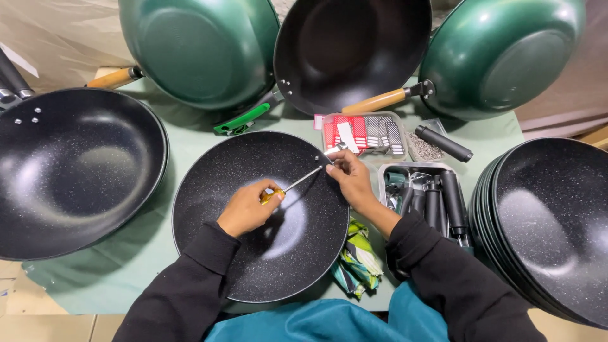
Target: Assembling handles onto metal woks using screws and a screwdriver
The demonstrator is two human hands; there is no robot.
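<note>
Left hand: the left hand is closed around the yellow handle of a screwdriver.
Right hand: the right hand pinches at the screwdriver tip by the pan's far rim.
Pan: the black speckled pan lies on the green worktop.
Axis: the shaft slants up and rightward from left hand to right.

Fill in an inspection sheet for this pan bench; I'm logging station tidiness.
Surface: green cloth covers the table, crowded.
Job's things: black speckled pan in the middle; yellow-handled screwdriver with its tip at the pan's far rim.
Clutter: tray of black handles, tray of red and grey packets, tray of small screws, folded striped cloth.
Hands: left hand grips the screwdriver; right hand pinches at the rim by its tip.
Cables: nothing seen.
Surroundings: stack of black pans at right, one black pan at left, green pans propped behind.
</note>
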